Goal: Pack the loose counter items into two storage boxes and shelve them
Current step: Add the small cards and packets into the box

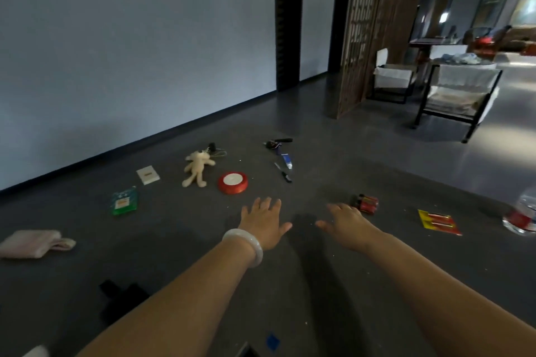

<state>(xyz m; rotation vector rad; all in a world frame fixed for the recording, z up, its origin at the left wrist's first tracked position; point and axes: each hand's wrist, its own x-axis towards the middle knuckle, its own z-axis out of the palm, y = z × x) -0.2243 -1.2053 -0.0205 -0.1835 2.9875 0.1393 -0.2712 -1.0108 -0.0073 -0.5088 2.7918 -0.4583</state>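
While the left hand [265,222] and the right hand [346,223] hang side by side, palms down over the dark grey surface, each grip is released, with fingers spread and holding nothing. The loose items lie scattered beyond them, and no storage box is in view.

The red ribbon spool [233,182] lies flat at 11 o'clock from the left hand. It looks stiff and light, and is probably best pinched across its rim. Past it, at 11 o'clock again, the plush rabbit [197,168] should be soft and nearly weightless, so a grab round the body will do.

The small red cylinders [366,203] sit at 1 o'clock, just beyond the right fingertips. They are likely to roll, so they want gathering as a bunch. Far off at 3 o'clock, the clear bottle [522,216] is probably the heaviest and most slippery. At 9 o'clock the pink cloth [34,243] looks limp and easy to scoop up.
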